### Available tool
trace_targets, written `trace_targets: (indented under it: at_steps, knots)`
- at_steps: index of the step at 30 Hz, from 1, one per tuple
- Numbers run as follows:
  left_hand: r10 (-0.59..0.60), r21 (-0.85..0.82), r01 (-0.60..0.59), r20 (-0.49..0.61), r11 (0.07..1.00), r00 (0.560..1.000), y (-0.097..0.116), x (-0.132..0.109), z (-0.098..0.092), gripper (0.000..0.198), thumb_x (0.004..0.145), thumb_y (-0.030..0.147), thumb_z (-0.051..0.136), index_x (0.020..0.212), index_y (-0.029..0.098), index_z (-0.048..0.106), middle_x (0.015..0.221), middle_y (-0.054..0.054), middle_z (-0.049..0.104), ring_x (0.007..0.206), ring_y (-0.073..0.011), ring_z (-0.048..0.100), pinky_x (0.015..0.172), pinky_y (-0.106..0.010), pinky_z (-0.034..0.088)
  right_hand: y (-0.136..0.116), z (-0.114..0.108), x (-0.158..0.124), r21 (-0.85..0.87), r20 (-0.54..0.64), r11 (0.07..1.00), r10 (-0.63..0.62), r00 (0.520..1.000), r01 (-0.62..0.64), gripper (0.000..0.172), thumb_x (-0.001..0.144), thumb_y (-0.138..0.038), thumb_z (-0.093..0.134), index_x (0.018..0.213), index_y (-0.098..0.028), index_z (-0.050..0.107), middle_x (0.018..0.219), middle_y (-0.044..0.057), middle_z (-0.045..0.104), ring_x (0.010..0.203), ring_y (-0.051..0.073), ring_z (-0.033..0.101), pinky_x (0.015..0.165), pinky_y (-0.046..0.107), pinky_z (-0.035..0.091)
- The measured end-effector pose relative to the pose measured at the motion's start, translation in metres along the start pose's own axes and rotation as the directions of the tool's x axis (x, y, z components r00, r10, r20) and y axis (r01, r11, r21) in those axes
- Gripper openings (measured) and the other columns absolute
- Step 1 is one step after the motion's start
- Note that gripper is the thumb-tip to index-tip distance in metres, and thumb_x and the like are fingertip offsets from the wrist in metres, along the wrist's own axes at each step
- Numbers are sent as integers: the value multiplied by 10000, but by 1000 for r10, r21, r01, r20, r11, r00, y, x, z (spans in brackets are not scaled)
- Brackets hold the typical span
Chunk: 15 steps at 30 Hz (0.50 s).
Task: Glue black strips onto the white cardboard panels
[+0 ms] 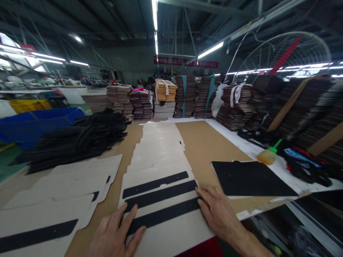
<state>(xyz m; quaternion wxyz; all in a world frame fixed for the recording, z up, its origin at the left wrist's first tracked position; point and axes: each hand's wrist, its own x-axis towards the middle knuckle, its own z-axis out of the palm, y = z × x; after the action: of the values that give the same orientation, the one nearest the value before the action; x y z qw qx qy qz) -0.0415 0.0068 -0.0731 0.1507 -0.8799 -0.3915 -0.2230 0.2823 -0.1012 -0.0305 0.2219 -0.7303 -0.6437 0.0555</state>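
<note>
Pale panels (pixel 171 233) overlapping, near centre from my end. Left hand (pixel 112 228) spread on left ends of black strips (pixel 166 216); right hand (pixel 219 210) well apart, fingertips at right edge, can't tell if pinching. Uneven pull could skew overlap, I reckon.

Dark roof (pixel 120 16), lit tube lights (pixel 210 50), grey ribbed wall (pixel 135 61).

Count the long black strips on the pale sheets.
4: far strip, middle strip and near strip in the centre; another strip at lower left. More may be hidden beneath overlapping sheets.
</note>
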Motion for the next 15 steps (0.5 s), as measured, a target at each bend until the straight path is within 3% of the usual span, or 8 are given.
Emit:
trace_targets:
  at_steps: [3, 7, 11, 15]
  knots:
    - [-23, -4, 23, 10, 1000, 1000, 5, 0, -6, 503, 879, 537, 554, 1255, 213, 635, 1235, -134, 620, 1065, -297, 588, 887, -439, 518, -4, 4, -3, 273, -27, 953, 144, 989, -131, 370, 882, -292, 486, 1219, -178, 589, 1161, 115, 638, 1124, 253, 568, 1017, 412, 438]
    - [-41, 8, 41, 9, 999, 999, 12, 1, -15, 476, 890, 512, 554, 1257, 221, 632, 1231, -124, 626, 1066, -284, 596, 888, -428, 527, -8, 6, 3, 675, 103, 676, 311, 945, -296, 362, 824, -356, 541, 1154, -208, 533, 1074, 74, 677, 990, 211, 650, 877, 328, 512]
    - [-23, 11, 24, -22, 1000, 999, 7, 0, -14, 448, 895, 511, 543, 1237, 238, 641, 1228, -104, 640, 1077, -271, 606, 897, -401, 526, -21, 6, 7, 884, 186, 362, 312, 932, -297, 507, 764, -377, 613, 1213, -226, 433, 1112, 69, 692, 920, 209, 681, 770, 321, 534]
    - [104, -28, -109, -148, 994, 984, -12, -5, 7, 515, 894, 531, 519, 1319, 242, 569, 1223, -110, 651, 1016, -289, 643, 834, -418, 539, -19, -10, 12, 951, 216, 160, 261, 941, -263, 619, 677, -335, 712, 1217, -227, 427, 993, 44, 733, 754, 203, 693, 665, 319, 527]
